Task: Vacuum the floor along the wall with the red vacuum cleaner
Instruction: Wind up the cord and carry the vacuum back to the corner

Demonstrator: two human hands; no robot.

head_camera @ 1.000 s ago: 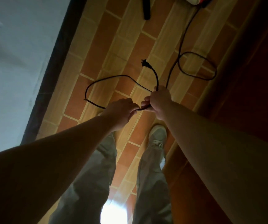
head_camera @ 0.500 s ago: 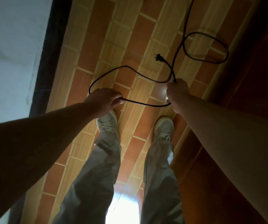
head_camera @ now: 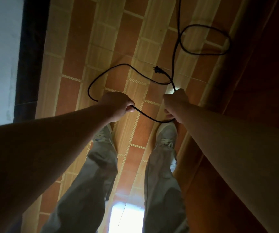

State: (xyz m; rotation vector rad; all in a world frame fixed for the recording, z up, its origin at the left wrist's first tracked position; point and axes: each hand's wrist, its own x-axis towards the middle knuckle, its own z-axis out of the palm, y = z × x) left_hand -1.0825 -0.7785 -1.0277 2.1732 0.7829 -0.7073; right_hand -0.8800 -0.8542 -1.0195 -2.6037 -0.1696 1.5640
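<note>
A thin black power cord [head_camera: 152, 117] hangs between my two hands above the tiled floor. My left hand [head_camera: 116, 104] grips one part of it, with a loop [head_camera: 91, 84] curving out to the left and up. My right hand [head_camera: 175, 102] grips the cord further along, and the plug [head_camera: 158, 70] dangles just above that hand. From there the cord runs up, makes a second loop [head_camera: 206, 53] near the right wall and leaves the top edge. The red vacuum cleaner is out of view.
The floor [head_camera: 101, 47] has orange and tan tiles. A white wall with a dark skirting board [head_camera: 29, 64] runs along the left. A brown wooden surface [head_camera: 261, 81] borders the right. My two shoes [head_camera: 166, 133] stand below my hands.
My hands have moved apart from touching, stretching a length of cord between them. The view has tilted down, so the vacuum at the top is no longer seen.
</note>
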